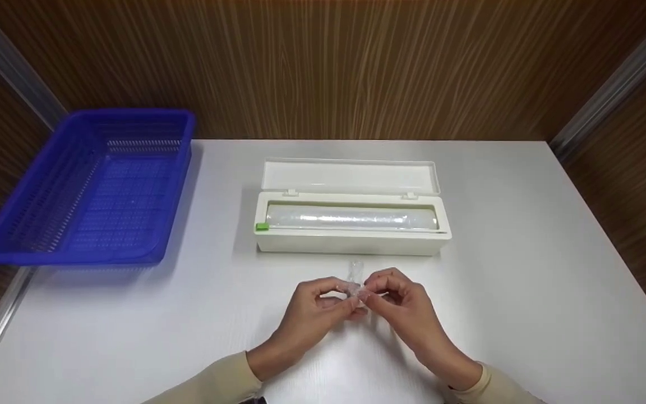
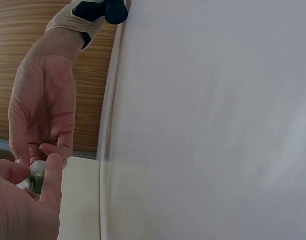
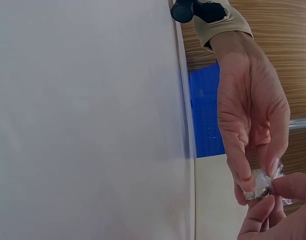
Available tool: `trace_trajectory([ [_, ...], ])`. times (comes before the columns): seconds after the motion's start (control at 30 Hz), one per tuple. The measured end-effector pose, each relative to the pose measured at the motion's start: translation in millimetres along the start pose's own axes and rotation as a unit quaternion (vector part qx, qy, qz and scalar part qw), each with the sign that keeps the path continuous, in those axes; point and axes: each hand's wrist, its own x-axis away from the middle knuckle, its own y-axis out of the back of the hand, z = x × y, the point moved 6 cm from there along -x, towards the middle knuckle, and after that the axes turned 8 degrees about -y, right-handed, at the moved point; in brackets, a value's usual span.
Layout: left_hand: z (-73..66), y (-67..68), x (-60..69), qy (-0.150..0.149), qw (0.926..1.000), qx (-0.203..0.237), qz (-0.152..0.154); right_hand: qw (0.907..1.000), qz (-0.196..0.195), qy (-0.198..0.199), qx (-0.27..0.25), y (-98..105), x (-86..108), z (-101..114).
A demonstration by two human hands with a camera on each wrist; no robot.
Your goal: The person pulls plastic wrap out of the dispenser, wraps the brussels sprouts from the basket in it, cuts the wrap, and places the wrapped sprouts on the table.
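Between the two hands, just in front of the dispenser box, is a small item wrapped in clear plastic film (image 1: 356, 272). Through its wrapping (image 2: 36, 181) the left wrist view shows something dark green; its kind cannot be told. My left hand (image 1: 314, 314) pinches the bundle between thumb and fingers. From the other side my right hand (image 1: 407, 308) pinches gathered film with thumb and fingertips. The right wrist view shows crumpled film (image 3: 260, 185) bunched at the fingers. Fingers hide much of the item.
A white cling film dispenser (image 1: 351, 244) lies beyond the hands, its lid (image 1: 351, 177) raised at the back. Inside rests a film roll (image 1: 351, 217); a green slider (image 1: 262, 226) sits at its left corner. A blue plastic basket (image 1: 174, 196) stands left. Wood-patterned panels (image 1: 323, 67) surround the white table (image 1: 525, 269).
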Motion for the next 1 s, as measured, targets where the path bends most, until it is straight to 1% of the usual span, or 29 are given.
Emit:
trace_trajectory([
  [0.13, -1.7, 0.5, -2.5, -0.001, 1.0, 0.007, -0.003, 1.0, 0.0, -0.001, 0.002, 1.1, -0.8, 2.6],
  [0.33, -3.5, 1.5, -5.8, -0.003, 0.9998, 0.015, -0.017, 0.9999, -0.007, -0.009, 0.003, 2.7, -3.7, 5.2],
  [0.5, -5.1, 1.6, -5.7, -0.006, 0.9994, 0.026, -0.021, 1.0, -0.006, -0.003, -0.004, 1.9, -4.1, 6.7],
  [0.6, -4.0, 2.2, -3.9, 0.004, 0.9991, 0.034, -0.027, 1.0, -0.004, -0.002, -0.007, 1.1, -2.8, 5.0],
  [0.73, -1.7, 3.1, -0.9, 0.022, 0.9983, 0.04, -0.035, 0.9999, 0.002, -0.014, -0.008, -0.5, -1.2, 0.8],
  [0.87, -2.0, 3.2, -0.8, 0.026, 0.9979, 0.045, -0.037, 0.9998, 0.004, -0.019, -0.007, -1.2, -1.0, -0.5],
  [1.0, -2.7, 4.3, -2.3, 0.027, 0.9981, 0.04, -0.039, 0.9997, 0.007, -0.019, -0.011, -1.5, -1.7, 0.1],
])
